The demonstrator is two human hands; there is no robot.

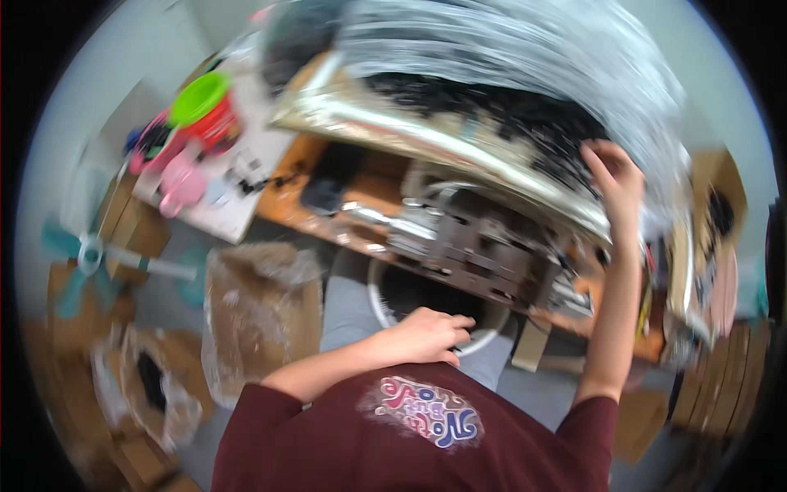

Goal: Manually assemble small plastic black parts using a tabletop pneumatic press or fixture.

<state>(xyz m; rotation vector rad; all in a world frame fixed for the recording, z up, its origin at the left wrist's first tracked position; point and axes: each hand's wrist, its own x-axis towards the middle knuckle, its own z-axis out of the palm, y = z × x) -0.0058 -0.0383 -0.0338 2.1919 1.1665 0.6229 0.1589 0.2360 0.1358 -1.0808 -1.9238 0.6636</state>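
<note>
The picture is motion-blurred. My right hand [615, 176] is raised and grips the edge of a large clear plastic bag [508, 57] holding many small dark parts, which rests over a shiny silver tray [385, 123]. My left hand [428, 332] lies with curled fingers on the rim of a round white container [379, 295] in front of my lap. A grey metal machine [467, 238] stands on the wooden bench [287, 193] between the two hands. My maroon shirt fills the lower edge.
A white board at the left carries pink, red and green cups [197, 123]. A teal fan [82, 254] stands on the floor. Nearby are a plastic-lined cardboard box [254, 312] and a plastic bag of dark parts [152, 385]. More cardboard boxes [713, 205] are at the right.
</note>
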